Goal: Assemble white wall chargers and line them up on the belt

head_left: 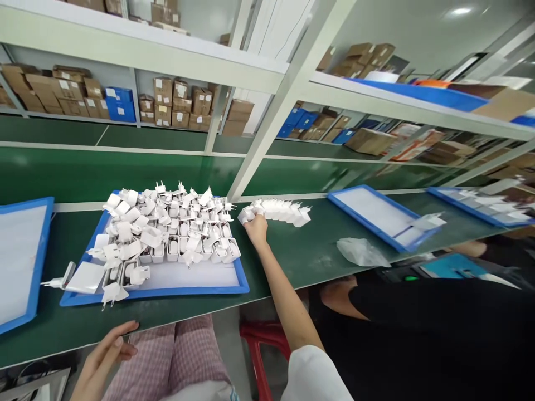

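Several plug adapters (284, 210), likely light and stiff, best side-pinched
Our right hand (256, 227) is touching one, grip unclear; our left hand (112, 352) is hovering empty

This was a workshop, most likely a packing or assembly floor. A long green table (298, 253) ran under a white shelf frame (276, 117), and along it lay blue-rimmed trays (167, 291), one heaped with white plug adapters (184, 217). A person in black (438, 334) was at the same table. Cardboard boxes (163, 92) and blue cartons (120, 104) were stacked on racks (135, 97) behind.
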A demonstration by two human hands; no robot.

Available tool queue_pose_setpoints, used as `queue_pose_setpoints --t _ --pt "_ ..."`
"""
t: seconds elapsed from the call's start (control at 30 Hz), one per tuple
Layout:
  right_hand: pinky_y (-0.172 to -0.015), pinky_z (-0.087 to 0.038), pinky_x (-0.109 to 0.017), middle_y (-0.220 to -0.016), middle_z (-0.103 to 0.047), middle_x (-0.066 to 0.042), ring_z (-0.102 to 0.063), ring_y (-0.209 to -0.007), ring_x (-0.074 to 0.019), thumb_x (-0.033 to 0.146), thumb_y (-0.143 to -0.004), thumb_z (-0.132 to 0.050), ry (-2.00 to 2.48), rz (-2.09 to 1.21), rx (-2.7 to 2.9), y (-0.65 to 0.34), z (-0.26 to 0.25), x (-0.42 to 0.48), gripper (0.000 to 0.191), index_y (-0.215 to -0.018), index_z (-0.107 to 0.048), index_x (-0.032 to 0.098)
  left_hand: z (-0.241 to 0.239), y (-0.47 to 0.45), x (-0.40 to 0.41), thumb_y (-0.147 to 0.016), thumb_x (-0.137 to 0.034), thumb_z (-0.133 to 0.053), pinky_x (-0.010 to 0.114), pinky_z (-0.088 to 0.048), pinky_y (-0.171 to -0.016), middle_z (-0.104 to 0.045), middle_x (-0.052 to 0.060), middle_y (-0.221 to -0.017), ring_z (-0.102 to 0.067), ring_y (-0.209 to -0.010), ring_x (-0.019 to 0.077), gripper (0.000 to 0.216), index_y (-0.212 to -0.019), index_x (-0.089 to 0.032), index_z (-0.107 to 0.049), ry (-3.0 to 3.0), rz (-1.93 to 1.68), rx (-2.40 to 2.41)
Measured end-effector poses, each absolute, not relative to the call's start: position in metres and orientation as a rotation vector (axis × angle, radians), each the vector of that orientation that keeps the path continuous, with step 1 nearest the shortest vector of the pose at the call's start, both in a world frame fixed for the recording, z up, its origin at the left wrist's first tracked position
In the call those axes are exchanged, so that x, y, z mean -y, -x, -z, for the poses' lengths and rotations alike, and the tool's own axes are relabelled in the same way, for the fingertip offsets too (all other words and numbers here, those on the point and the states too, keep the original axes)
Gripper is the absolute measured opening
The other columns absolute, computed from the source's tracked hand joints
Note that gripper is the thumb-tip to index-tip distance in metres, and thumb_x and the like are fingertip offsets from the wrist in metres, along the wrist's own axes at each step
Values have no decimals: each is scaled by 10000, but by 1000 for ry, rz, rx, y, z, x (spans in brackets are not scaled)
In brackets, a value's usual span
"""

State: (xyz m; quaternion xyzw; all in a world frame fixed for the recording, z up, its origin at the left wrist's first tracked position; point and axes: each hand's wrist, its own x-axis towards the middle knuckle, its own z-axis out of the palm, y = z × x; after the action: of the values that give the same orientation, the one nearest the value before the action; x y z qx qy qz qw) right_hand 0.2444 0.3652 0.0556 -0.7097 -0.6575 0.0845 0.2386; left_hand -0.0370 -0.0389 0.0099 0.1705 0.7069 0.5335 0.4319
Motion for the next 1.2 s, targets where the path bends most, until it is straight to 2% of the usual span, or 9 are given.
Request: queue_pose_setpoints --t 0.13,0.33,0.53,0.67,0.83,0.93,1.03,1.13,1.2 --pt "-913 -567 -449 -1314 -593 -108 -644 -1077 -236 367 -977 -623 2009 -122 1828 -244 -50 -373 395 -1314 -559 171 -9 36 40 -726 -775 -654 343 -645 -688 -776 95 -1159 -739 -814 298 605 -1018 -263 -788 -434 -1315 -1792" --pt "-910 -552 -427 -1355 -555 -118 -623 -1083 -232 353 -977 -617 2042 26 1911 -240 -48 -381 340 -1249 -589 151 -10 37 35 -720 -789 -651 365 -648 -729 -788 91 -1126 -734 -807 294 612 -1003 -267 -796 -495 -1308 -1795" --pt "-914 -560 -428 -1350 -565 -117 -621 -1112 -238 318 -976 -623 2045 97 1925 -242 -49 -390 289 -1206 -612 142 -12 38 37 -725 -806 -639 337 -638 -743 -789 99 -1101 -732 -794 264 637 -993 -249 -795 -536 -1314 -1776" --pt "-923 -554 -434 -1332 -578 -116 -623 -1110 -238 328 -978 -620 2043 84 1895 -240 -51 -392 287 -1195 -618 140 -16 35 38 -747 -785 -635 352 -639 -778 -782 98 -1135 -739 -844 284 614 -1008 -252 -795 -546 -1319 -1784" --pt "-929 -543 -446 -1321 -589 -115 -636 -1081 -233 350 -977 -613 2039 -6 1799 -244 -56 -378 331 -1241 -595 151 -13 35 39 -723 -791 -657 338 -639 -761 -795 100 -1070 -737 -824 281 633 -993 -236 -795 -537 -1329 -1784" --pt "-900 -535 -463 -1215 -653 -153 -671 -1005 -263 357 -980 -557 1994 -115 1771 -258 -65 -356 326 -1174 -630 106 -7 36 42 -740 -818 -609 323 -638 -757 -783 96 -1112 -742 -845 273 669 -1023 -237 -781 -545 -1316 -1813" --pt "-834 -538 -419 -1030 -728 -167 -700 -916 -286 432 -970 -456 1831 -293 1859 -277 -76 -318 432 -1115 -663 82 -3 37 45 -777 -804 -584 312 -628 -782 -777 93 -1121 -740 -863 261 662 -1056 -232 -767 -550 -1313 -1819" --pt "-763 -553 -349 -1052 -747 -112 -702 -849 -240 508 -899 -522 1640 -472 1997 -283 -82 -270 556 -1318 -579 147 -5 35 43 -800 -742 -622 301 -607 -709 -779 101 -1111 -720 -807 247 597 -1061 -224 -763 -566 -1335 -1783" --pt "-766 -551 -365 -1100 -739 -100 -690 -862 -252 523 -819 -631 1584 -513 2075 -274 -81 -240 738 -1453 -464 183 -9 31 38 -816 -720 -621 296 -564 -601 -780 115 -1091 -689 -725 234 578 -1060 -215 -760 -603 -1336 -1753"
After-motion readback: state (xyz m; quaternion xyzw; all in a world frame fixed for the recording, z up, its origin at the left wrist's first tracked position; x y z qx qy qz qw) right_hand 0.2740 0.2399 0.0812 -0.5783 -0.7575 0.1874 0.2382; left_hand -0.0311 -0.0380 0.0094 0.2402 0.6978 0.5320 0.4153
